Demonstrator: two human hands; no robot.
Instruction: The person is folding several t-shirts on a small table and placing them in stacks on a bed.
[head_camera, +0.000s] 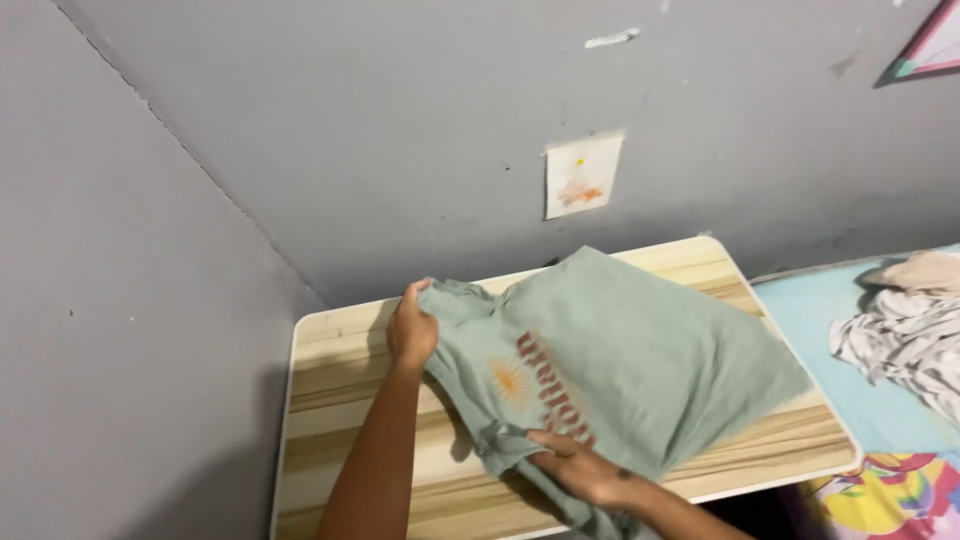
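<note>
A pale green t-shirt with a reddish print and an orange sun lies spread over a light wooden table. My left hand grips the shirt's far edge near the collar, fingers closed on the cloth. My right hand rests on the shirt's near edge, by the sleeve and the print, pressing or pinching the fabric. Part of the shirt hangs past the table's front edge.
The table stands in a corner of grey walls. A small paper drawing is stuck on the back wall. To the right lies a bed with a light blue colourful sheet and crumpled clothes.
</note>
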